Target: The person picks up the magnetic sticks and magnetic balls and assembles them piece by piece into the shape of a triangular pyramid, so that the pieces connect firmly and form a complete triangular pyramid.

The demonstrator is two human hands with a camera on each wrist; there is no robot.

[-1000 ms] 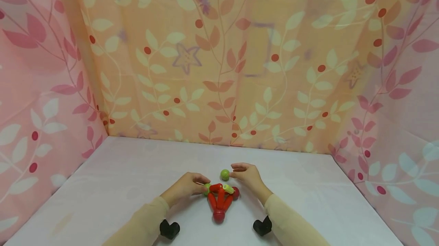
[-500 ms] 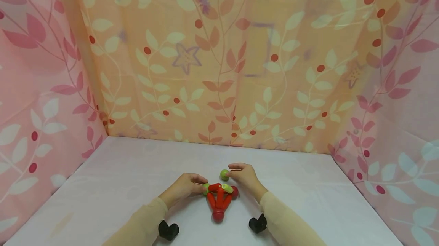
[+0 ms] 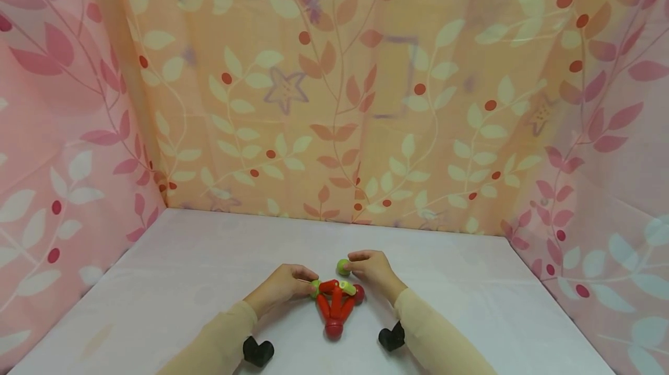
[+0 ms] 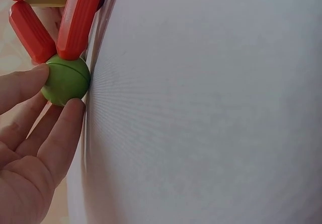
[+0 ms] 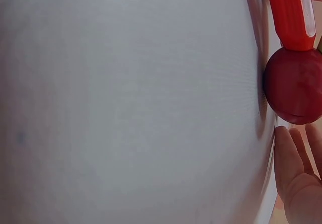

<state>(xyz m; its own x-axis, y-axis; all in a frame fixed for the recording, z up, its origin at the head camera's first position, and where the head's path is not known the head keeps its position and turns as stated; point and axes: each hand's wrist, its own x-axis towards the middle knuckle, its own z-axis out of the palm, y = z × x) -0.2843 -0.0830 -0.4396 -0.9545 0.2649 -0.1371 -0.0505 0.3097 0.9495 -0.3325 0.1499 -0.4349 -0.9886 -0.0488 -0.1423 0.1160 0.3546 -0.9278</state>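
Note:
On the white table stands a toy model of red magnetic rods (image 3: 336, 302), one light green rod (image 3: 347, 288) and balls. My left hand (image 3: 280, 287) pinches the model's green ball (image 4: 65, 80) between thumb and fingers, and two red rods meet at that ball in the left wrist view. Beyond the model, my right hand (image 3: 377, 269) has its thumb and fingers around a loose green ball (image 3: 342, 266). The right wrist view shows a red ball (image 5: 294, 85) in front of the right fingertips, hiding the loose ball. Another red ball (image 3: 334, 329) forms the model's near corner.
Two black heart-shaped pieces (image 3: 258, 352) lie by the forearms, one on each side. White cloth covers the table (image 3: 235, 241). Patterned curtains (image 3: 334, 102) rise at the back and on both sides.
My right hand has shifted slightly left, its thumb and fingers closing in around the loose green ball. The left hand and the model stay about where they were.

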